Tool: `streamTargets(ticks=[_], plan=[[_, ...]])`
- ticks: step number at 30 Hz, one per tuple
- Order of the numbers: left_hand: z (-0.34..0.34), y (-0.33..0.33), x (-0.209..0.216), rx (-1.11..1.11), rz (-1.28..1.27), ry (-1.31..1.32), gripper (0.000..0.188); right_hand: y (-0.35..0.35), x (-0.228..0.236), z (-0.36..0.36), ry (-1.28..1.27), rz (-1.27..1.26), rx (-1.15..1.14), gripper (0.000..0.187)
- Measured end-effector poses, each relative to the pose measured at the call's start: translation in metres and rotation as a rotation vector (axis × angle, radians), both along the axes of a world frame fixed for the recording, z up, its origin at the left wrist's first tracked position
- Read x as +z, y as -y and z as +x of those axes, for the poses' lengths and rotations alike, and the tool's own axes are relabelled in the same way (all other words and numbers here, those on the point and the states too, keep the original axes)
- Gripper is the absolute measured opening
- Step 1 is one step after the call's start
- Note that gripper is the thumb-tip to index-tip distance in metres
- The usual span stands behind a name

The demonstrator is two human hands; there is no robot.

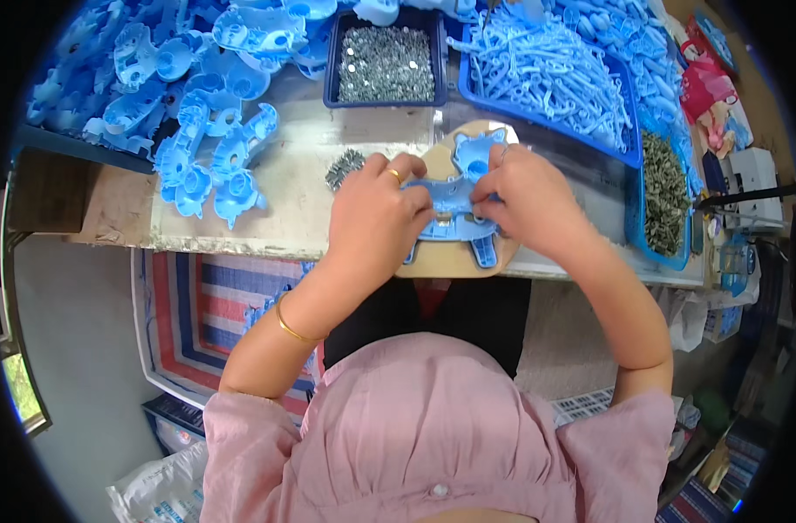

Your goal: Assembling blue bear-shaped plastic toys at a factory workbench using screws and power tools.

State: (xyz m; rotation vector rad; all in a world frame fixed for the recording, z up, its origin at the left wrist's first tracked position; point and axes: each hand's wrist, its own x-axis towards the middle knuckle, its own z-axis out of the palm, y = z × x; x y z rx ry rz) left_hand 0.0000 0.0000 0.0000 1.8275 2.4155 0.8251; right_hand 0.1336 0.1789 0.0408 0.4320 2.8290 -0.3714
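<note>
A light blue, animal-shaped plastic shell half point(454, 199) lies hollow side up on a tan rounded board point(441, 260) in front of me. My left hand point(372, 213) is at the shell's left side, its fingers curled over the edge and gripping it. Above the shell's right part, my right hand point(537, 196) has thumb and fingers pinched together. Whatever is between those fingertips is too small to make out. Beside my left knuckles is a little heap of small metal pieces point(344, 164).
At the back stand a dark tray of small shiny metal parts point(385, 65) and a blue tray of thin blue plastic pieces point(546, 78). A blue basket of darker metal parts point(663, 192) is at right. Blue shells point(228, 166) are heaped at left. A striped cloth-lined container point(215, 305) sits below the table.
</note>
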Motion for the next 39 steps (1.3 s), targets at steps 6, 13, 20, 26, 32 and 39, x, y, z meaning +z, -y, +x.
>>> streamTargets(ticks=[6,13,20,26,32,39], plan=[[-0.01,-0.005,0.024,-0.019,0.088,0.063,0.021,0.007,0.043,-0.042,-0.775,-0.122,-0.013,0.038],[-0.089,-0.034,0.025,0.242,0.061,-0.187,0.017,-0.001,0.071,-0.134,-1.273,0.238,-0.148,0.085],[-0.132,-0.088,-0.003,0.239,-0.067,-0.283,0.02,-0.021,0.075,-0.173,-1.637,0.736,-0.117,0.077],[-0.139,-0.093,-0.007,0.113,-0.075,-0.259,0.02,0.003,0.099,-0.154,-1.631,0.066,-0.202,0.093],[-0.126,-0.089,-0.005,0.2,0.065,-0.127,0.013,0.005,0.104,-0.13,-1.335,-0.219,-0.285,0.068],[-0.088,-0.062,0.012,-0.007,0.297,0.568,0.016,-0.032,0.059,-0.149,-1.33,-1.017,0.346,0.045]])
